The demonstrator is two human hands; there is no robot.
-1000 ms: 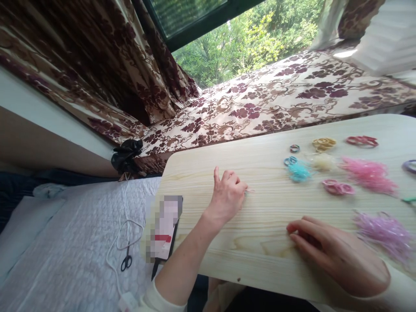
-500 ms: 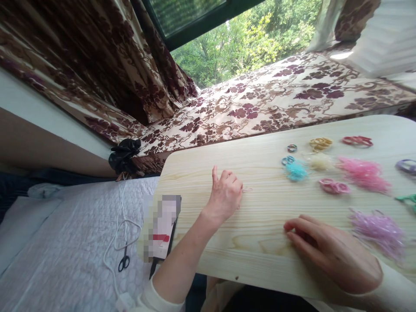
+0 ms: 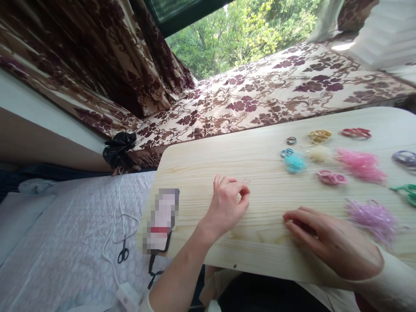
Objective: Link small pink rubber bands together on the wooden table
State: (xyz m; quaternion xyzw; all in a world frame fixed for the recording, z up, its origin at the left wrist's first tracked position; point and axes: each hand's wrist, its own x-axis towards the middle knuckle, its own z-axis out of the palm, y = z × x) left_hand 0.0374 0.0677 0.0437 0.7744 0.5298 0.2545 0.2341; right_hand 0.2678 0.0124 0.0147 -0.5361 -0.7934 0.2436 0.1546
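Pale pink strand (image 3: 247,181) on tabletop (image 3: 201,162), well left of lilac bundle (image 3: 372,221), long axis roughly crosswise. Left hand (image 3: 228,200) nearer it; right hand (image 3: 334,245) just left of bundle. Both curled; whether gripping, cannot tell.

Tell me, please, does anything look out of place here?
The dark-handled scissors lie on the quilted bed, apart from the wooden table holding the coloured bands; a slightly odd place for a sharp tool.
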